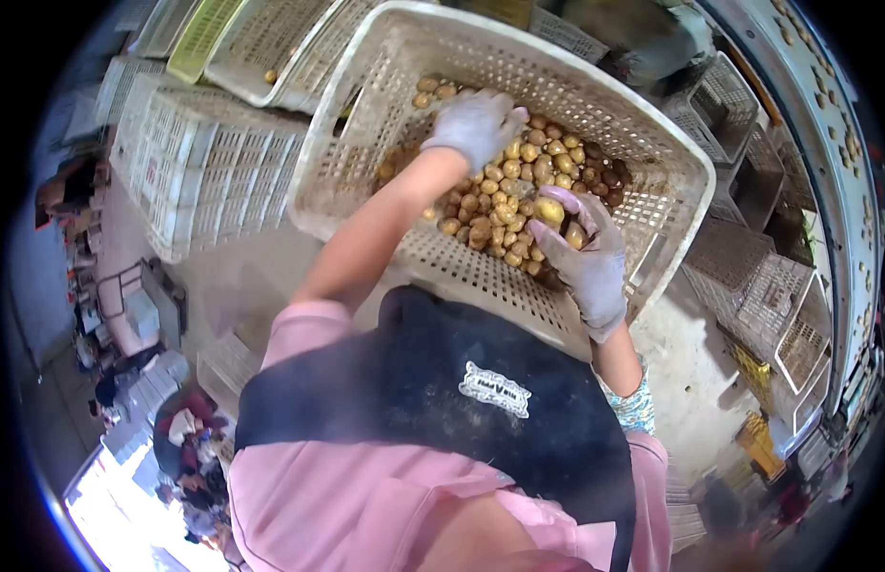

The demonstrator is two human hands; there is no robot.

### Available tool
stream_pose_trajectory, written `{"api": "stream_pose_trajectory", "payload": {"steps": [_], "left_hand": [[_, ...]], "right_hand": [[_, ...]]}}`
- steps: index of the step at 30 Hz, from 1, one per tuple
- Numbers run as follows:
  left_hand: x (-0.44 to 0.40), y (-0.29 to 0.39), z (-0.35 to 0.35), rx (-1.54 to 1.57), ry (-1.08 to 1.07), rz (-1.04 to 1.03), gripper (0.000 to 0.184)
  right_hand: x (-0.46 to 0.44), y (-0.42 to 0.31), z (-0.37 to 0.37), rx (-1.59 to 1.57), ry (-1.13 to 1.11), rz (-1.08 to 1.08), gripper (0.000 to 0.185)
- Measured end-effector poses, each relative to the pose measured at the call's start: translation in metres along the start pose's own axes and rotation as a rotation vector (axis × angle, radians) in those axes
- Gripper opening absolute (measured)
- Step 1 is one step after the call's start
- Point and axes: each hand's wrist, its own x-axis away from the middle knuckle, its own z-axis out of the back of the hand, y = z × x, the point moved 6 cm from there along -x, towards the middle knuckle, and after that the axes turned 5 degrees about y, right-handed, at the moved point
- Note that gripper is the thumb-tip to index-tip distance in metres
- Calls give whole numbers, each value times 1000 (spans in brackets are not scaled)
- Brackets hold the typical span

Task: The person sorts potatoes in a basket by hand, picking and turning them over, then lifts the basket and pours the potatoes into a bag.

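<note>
A big white perforated plastic crate in front of me holds a heap of small round yellow-brown potatoes, or something much like them. My left hand, in a pale glove, lies on the far left part of the heap. Its fingers are apart, with the tips partly hidden. At the near right of the heap, my right hand, also gloved, curls around a yellowish potato between thumb and fingers. A browner potato sits against its palm.
Stacked white crates stand at the left, with a yellow-green crate behind. More crates line the right side beneath a conveyor carrying similar round pieces. People are at the lower left.
</note>
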Motion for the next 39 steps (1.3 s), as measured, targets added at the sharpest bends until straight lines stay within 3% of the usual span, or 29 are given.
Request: {"api": "stream_pose_trajectory", "payload": {"steps": [1,3,6,9,10,12,13,14,15,16,18,21,22,26,28,30,33,35,37,39], "left_hand": [[6,-6,1,154,-61,96,55],[16,-3,10,212,-143,45,57],[28,-21,-3,229,-339,160,56],[52,-40,-46,-54,-767,16,54],[63,-40,-37,-104,-798,3,52],[69,-61,-55,-150,-907,-5,50],[51,-81,-65,-150,-864,25,51],[23,-119,-91,-92,-655,123,48],[2,-115,-66,-124,-614,208,43],[-30,-157,-97,-85,-360,251,39],[-65,-178,-92,-81,-185,383,35],[-80,-187,-120,-247,-153,254,33],[-85,-188,-130,-306,-251,281,33],[-62,-193,-133,154,-492,364,37],[-37,-139,-77,599,-475,254,41],[-18,-95,-46,1301,-581,34,46],[0,-51,-13,1504,-613,-141,54],[13,-27,6,1562,-553,-224,53],[23,-14,10,1612,-594,-165,56],[34,3,27,1470,-476,-60,60]], "right_hand": [[-4,-5,3,-4,53,8,37],[-3,-8,6,-36,71,-87,36],[-4,-4,8,-113,101,-161,34],[1,14,17,-282,-7,-254,33],[7,10,19,-390,-40,-431,34],[14,27,18,-642,-49,-395,42],[17,31,19,-749,-52,-390,45],[22,37,19,-799,-22,-434,47],[26,42,19,-806,-11,-447,48],[32,48,20,-823,-11,-461,49],[35,54,18,-815,-4,-470,49],[39,57,17,-760,29,-479,48],[39,60,16,-758,49,-480,48],[44,67,18,-798,90,-540,48],[44,72,21,-848,130,-507,48],[41,76,30,-867,121,-488,47],[34,66,29,-802,139,-380,46],[32,63,24,-874,111,-453,47],[30,64,20,-890,72,-441,47],[31,65,20,-890,76,-449,46]]}}
